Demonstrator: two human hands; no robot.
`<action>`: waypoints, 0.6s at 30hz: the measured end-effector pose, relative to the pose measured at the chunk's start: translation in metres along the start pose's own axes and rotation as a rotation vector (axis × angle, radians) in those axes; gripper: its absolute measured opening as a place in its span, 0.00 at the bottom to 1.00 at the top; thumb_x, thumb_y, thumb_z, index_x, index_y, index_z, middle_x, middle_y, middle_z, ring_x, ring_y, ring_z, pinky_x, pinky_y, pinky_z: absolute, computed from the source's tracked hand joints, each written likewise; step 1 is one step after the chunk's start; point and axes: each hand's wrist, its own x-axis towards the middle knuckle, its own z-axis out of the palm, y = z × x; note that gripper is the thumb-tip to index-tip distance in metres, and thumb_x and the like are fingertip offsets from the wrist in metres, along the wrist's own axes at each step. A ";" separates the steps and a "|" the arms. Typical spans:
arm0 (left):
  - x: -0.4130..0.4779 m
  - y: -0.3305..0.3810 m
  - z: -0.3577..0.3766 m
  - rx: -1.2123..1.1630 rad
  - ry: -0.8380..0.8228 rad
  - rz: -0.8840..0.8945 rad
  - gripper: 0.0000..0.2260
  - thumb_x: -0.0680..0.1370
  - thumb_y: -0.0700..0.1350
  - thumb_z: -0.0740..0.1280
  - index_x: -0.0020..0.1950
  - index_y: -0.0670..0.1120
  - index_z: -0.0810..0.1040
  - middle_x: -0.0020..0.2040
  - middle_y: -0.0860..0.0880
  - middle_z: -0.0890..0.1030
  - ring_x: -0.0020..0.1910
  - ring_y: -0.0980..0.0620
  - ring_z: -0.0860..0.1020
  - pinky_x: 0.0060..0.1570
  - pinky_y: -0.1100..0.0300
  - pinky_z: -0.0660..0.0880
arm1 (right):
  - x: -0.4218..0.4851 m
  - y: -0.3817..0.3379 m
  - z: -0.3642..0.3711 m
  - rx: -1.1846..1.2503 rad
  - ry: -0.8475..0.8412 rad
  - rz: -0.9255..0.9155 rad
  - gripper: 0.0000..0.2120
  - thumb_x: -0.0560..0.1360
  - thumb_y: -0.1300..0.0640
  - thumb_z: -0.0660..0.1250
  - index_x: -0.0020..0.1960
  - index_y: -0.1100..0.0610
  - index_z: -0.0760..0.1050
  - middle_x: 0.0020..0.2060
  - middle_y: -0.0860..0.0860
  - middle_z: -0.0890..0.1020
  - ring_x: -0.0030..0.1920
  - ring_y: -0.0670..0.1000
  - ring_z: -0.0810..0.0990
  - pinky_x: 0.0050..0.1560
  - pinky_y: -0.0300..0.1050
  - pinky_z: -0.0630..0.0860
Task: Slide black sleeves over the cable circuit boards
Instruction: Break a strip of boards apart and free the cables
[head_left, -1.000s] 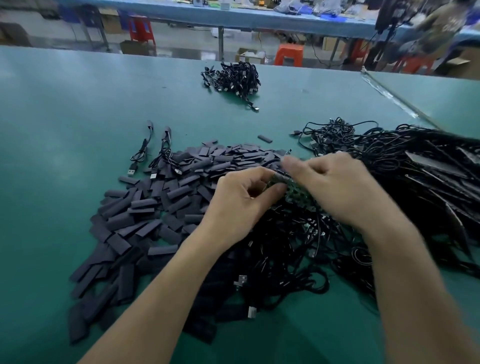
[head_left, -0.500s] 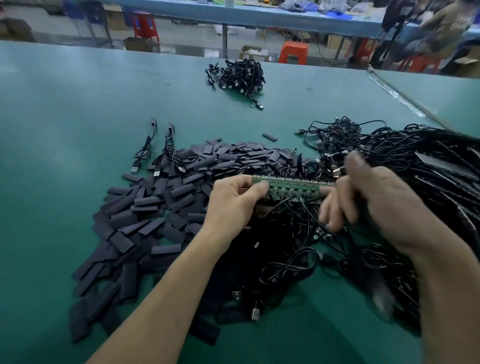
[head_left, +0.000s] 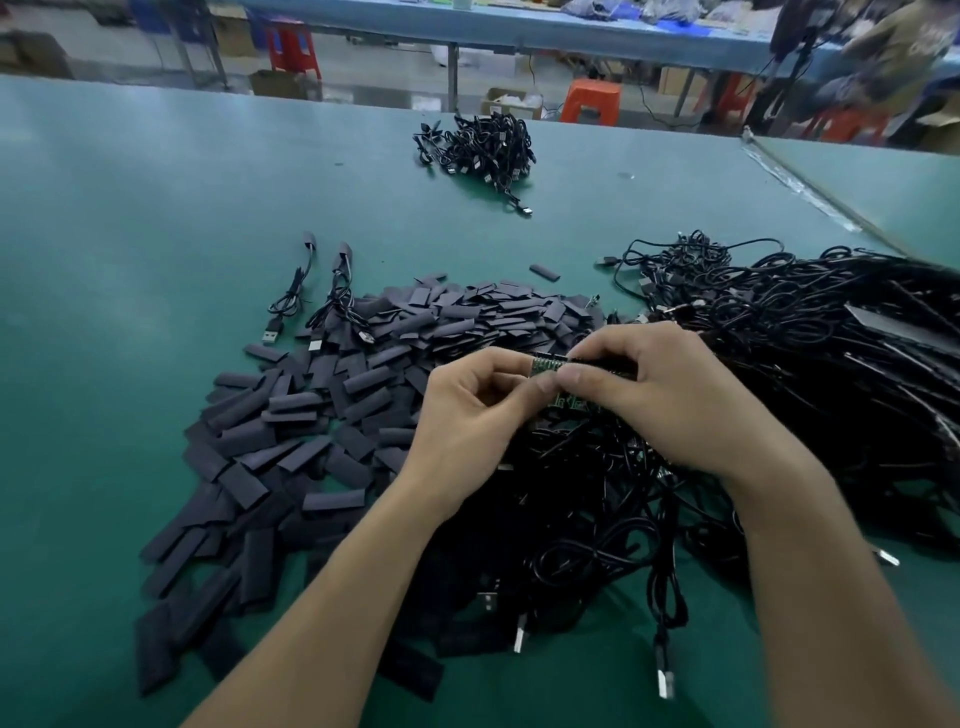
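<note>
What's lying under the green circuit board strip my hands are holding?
A tangled heap of thin black USB cables lies beneath the green circuit board strip, on the green table mat. The left hand and right hand hide most of the strip itself.

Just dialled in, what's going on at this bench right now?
A person's left hand and right hand pinch a green circuit board between them, above a tangle of black cables on the green table. A pile of loose black sleeves lies to the left, and a small cable bundle sits at the table's far side. Whether a sleeve is on the board yet is hidden by the fingers.
</note>
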 end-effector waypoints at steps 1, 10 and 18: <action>0.000 -0.001 -0.001 -0.004 -0.010 -0.009 0.03 0.76 0.43 0.74 0.43 0.51 0.85 0.36 0.50 0.83 0.36 0.57 0.80 0.39 0.63 0.77 | 0.001 0.004 0.002 0.070 -0.007 0.004 0.04 0.75 0.46 0.70 0.45 0.45 0.83 0.36 0.39 0.83 0.38 0.38 0.79 0.39 0.34 0.71; 0.002 0.003 -0.004 -0.109 -0.068 -0.107 0.04 0.76 0.43 0.73 0.43 0.51 0.85 0.40 0.52 0.83 0.41 0.57 0.80 0.44 0.66 0.77 | 0.008 0.011 0.009 0.229 -0.089 0.057 0.05 0.76 0.45 0.70 0.45 0.45 0.82 0.36 0.43 0.83 0.39 0.42 0.79 0.52 0.53 0.77; 0.000 0.002 -0.004 -0.171 -0.048 -0.141 0.04 0.72 0.47 0.73 0.43 0.49 0.87 0.41 0.49 0.85 0.42 0.55 0.83 0.44 0.65 0.78 | 0.008 0.011 0.016 0.456 -0.132 0.090 0.05 0.76 0.54 0.71 0.42 0.51 0.83 0.36 0.49 0.83 0.40 0.45 0.79 0.48 0.46 0.77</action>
